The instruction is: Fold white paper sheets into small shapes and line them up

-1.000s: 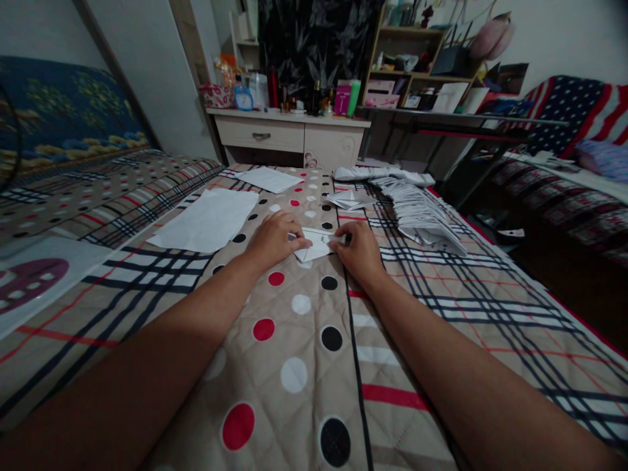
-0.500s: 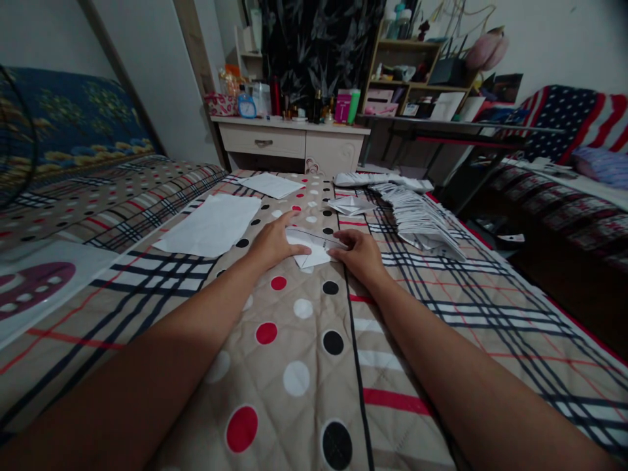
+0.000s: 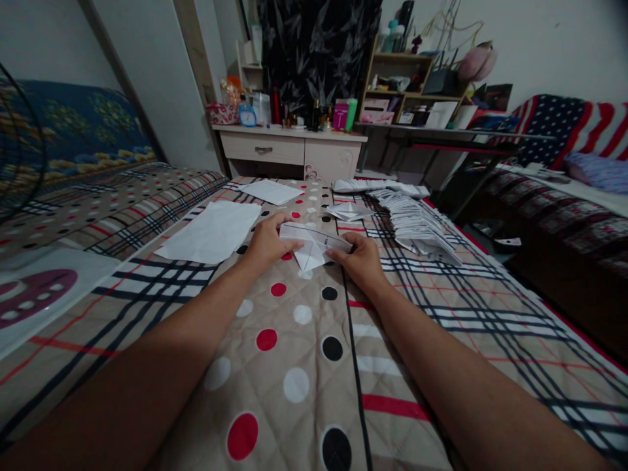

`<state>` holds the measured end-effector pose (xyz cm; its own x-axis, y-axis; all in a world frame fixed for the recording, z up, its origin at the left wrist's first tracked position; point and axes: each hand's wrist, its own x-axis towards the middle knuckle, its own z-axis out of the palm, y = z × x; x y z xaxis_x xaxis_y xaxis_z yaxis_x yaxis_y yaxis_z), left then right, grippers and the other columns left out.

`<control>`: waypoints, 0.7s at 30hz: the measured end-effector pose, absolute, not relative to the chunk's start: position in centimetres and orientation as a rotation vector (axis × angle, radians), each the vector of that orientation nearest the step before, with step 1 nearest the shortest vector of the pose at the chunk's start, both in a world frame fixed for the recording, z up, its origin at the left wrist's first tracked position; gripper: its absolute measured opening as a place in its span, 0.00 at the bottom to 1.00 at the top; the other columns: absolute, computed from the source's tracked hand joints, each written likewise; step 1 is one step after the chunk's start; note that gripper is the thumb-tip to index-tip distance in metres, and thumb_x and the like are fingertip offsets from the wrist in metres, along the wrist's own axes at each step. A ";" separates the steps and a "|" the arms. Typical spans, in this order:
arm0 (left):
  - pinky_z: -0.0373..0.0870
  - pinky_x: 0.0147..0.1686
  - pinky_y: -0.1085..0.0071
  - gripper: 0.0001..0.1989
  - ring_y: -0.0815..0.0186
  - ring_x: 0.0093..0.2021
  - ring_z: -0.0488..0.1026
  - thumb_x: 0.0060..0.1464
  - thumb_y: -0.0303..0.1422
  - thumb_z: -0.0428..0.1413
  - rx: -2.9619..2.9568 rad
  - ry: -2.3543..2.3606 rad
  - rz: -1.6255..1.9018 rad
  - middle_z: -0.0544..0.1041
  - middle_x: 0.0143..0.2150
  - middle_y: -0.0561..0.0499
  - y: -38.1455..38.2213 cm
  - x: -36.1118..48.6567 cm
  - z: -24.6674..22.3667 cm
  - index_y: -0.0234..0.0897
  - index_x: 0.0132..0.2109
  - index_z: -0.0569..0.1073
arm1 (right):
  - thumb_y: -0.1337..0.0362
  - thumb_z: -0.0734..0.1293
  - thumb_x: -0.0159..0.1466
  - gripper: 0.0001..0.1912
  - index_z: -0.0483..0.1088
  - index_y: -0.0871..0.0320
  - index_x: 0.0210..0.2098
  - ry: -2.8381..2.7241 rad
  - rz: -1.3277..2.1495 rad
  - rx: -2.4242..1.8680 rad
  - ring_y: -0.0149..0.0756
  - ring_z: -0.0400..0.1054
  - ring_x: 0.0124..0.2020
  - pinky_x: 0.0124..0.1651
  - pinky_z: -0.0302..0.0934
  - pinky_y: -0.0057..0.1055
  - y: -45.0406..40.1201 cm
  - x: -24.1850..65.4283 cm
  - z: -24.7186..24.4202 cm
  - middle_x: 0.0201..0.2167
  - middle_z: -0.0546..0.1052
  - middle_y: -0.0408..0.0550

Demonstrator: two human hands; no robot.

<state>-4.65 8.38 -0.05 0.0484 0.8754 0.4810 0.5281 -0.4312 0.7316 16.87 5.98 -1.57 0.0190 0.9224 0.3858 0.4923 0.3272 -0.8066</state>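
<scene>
Between my two hands is a folded sheet of white paper (image 3: 313, 246), with a pointed flap toward me and a printed line along its far part. My left hand (image 3: 269, 243) pinches its left end between thumb and fingers. At the right end, my right hand (image 3: 362, 256) grips it the same way, thumb on the near face. Just beyond lies a folded paper piece (image 3: 349, 210). To the left are a stack of white paper (image 3: 210, 231) and a smaller white sheet (image 3: 271, 191) farther back.
A long row of folded papers (image 3: 417, 226) lies on the quilted bedspread (image 3: 294, 353) at the right. A plastic bag with a purple print (image 3: 39, 288) is at the far left. Beyond the bed stand a white dresser (image 3: 265, 149) and a desk with shelves (image 3: 407, 98).
The folded paper now stands opened out wider, with its far part raised and creases showing on the near flap. Both hands keep hold of its ends; the view has tilted up slightly.
</scene>
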 end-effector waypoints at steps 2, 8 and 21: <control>0.69 0.32 0.71 0.12 0.66 0.31 0.72 0.37 0.28 0.66 1.985 1.345 1.487 0.75 0.30 0.53 7.9 -4.2 0.5 0.35 0.31 0.72 | 0.66 0.70 0.52 0.04 0.70 0.57 0.26 -1.584 0.418 -1.184 0.34 0.65 0.29 0.34 0.59 0.29 5.7 16.8 -1.2 0.26 0.72 0.41; 0.70 0.41 0.68 0.10 0.65 0.37 0.74 0.38 0.16 0.51 2.281 1.150 1.546 0.76 0.32 0.51 6.7 -3.6 0.9 0.37 0.23 0.67 | 0.75 0.62 0.52 0.08 0.66 0.55 0.25 -1.659 0.157 -1.114 0.39 0.68 0.43 0.46 0.62 0.33 5.1 17.1 -0.3 0.36 0.73 0.46; 0.68 0.35 0.70 0.05 0.65 0.35 0.73 0.51 0.33 0.59 2.432 1.221 0.800 0.77 0.35 0.51 7.2 -5.6 -0.2 0.38 0.34 0.79 | 0.64 0.70 0.55 0.06 0.77 0.57 0.32 -1.830 0.525 -1.445 0.37 0.72 0.40 0.45 0.63 0.31 5.9 17.6 -1.2 0.38 0.80 0.46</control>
